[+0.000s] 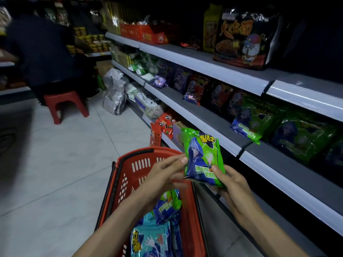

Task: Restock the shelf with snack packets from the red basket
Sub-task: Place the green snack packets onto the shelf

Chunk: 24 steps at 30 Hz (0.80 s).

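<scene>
Green snack packet above red basket, right hand fingers gripping its lower edge, left hand fingers pinching its left side, shelf just beside.

Grocery shop; tiered shelves w/ snack packs; red basket.

Both hands, left hand and right hand, hold a green snack packet above the red basket, lower centre of frame.
</scene>
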Motion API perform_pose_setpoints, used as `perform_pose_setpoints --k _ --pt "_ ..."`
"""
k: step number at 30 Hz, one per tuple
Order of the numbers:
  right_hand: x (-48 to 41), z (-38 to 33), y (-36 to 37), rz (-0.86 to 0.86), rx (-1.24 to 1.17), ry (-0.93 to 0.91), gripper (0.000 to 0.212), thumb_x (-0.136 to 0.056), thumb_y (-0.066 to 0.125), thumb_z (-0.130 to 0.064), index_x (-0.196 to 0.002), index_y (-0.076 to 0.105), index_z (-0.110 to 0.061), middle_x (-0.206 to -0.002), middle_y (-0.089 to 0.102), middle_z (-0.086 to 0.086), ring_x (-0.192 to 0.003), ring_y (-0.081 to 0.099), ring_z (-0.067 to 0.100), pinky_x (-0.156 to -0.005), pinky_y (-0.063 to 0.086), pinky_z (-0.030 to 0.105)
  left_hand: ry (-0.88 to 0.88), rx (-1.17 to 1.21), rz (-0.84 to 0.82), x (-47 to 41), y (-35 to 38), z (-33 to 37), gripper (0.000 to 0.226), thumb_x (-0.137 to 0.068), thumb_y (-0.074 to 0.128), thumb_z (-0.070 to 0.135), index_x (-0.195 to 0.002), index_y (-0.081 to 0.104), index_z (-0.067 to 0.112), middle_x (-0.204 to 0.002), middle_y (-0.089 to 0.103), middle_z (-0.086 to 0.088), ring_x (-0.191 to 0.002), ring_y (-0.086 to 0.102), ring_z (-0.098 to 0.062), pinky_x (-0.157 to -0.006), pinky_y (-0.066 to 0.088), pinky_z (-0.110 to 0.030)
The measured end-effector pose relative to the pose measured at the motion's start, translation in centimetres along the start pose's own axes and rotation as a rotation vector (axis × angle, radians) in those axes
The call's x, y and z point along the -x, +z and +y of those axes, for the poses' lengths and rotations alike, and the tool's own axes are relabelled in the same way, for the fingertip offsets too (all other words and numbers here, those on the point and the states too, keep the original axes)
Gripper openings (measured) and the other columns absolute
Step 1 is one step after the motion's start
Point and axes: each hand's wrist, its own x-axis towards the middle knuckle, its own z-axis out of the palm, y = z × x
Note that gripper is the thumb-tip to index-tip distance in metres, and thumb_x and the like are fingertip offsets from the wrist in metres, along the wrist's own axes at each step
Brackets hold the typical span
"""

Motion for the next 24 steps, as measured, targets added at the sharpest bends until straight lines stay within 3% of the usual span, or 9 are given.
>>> perform_pose_setpoints --k 2,6,10,14,19,24 --pt "-0.1 -0.2 0.2 -0.015 0.008 0.045 0.032 -0.095 0.067 -0.023 -0.121 0.072 -0.004 -0.114 0.077 0.018 -0.101 0.069 0.025 -0.081 0.053 0.034 0.021 -0.021 -0.010 0.3 0.0 0.3 0.046 -0.097 0.069 0.044 -0.138 0.066 0.024 -0.129 0.071 -0.018 -0.117 0.066 -0.040 -0.106 0.052 -0.060" --pt "-0.5 -0.3 1.0 -0.019 -0.051 0.118 0.035 -0.097 0.064 -0.023 -0.124 0.071 -0.003 -0.118 0.075 0.019 -0.105 0.068 0.030 -0.077 0.051 0.032 0.069 -0.076 -0.032 1.1 0.4 1.0 0.040 -0.096 0.063 0.040 -0.135 0.068 0.033 -0.126 0.074 -0.002 -0.115 0.072 -0.030 -0.108 0.052 -0.053" --pt "-0.6 -0.1 1.5 -0.040 -0.178 0.185 0.031 -0.105 0.047 -0.016 -0.124 0.066 0.000 -0.099 0.073 0.021 -0.071 0.067 0.024 -0.059 0.058 0.026 0.104 -0.122 -0.039 1.6 0.9 1.2 0.035 -0.102 0.057 0.035 -0.134 0.069 0.033 -0.130 0.073 0.000 -0.119 0.070 -0.027 -0.110 0.047 -0.054" --pt "-0.1 0.0 1.9 -0.122 -0.308 0.327 0.033 -0.103 0.039 -0.015 -0.105 0.070 -0.003 -0.085 0.074 0.018 -0.061 0.066 0.021 -0.055 0.060 0.030 0.110 -0.106 -0.031 1.7 0.9 1.2 0.032 -0.103 0.058 0.032 -0.133 0.070 0.031 -0.128 0.074 -0.005 -0.120 0.069 -0.030 -0.112 0.047 -0.057" --pt "0.4 0.0 2.5 -0.178 -0.432 0.459 0.033 -0.087 0.043 -0.014 -0.103 0.069 -0.001 -0.082 0.067 0.019 -0.060 0.060 0.025 -0.062 0.053 0.038 0.121 -0.106 0.002 2.0 0.7 1.2 0.029 -0.102 0.062 0.033 -0.126 0.074 0.023 -0.121 0.076 -0.009 -0.116 0.071 -0.031 -0.108 0.051 -0.051" --pt "0.8 -0.4 2.7 -0.187 -0.526 0.474 0.035 -0.089 0.040 -0.013 -0.099 0.072 0.000 -0.078 0.062 0.017 -0.059 0.053 0.025 -0.067 0.042 0.039 0.121 -0.074 0.039 1.9 0.4 1.2 0.030 -0.099 0.067 0.034 -0.125 0.074 0.022 -0.119 0.077 -0.009 -0.115 0.072 -0.029 -0.104 0.051 -0.048"
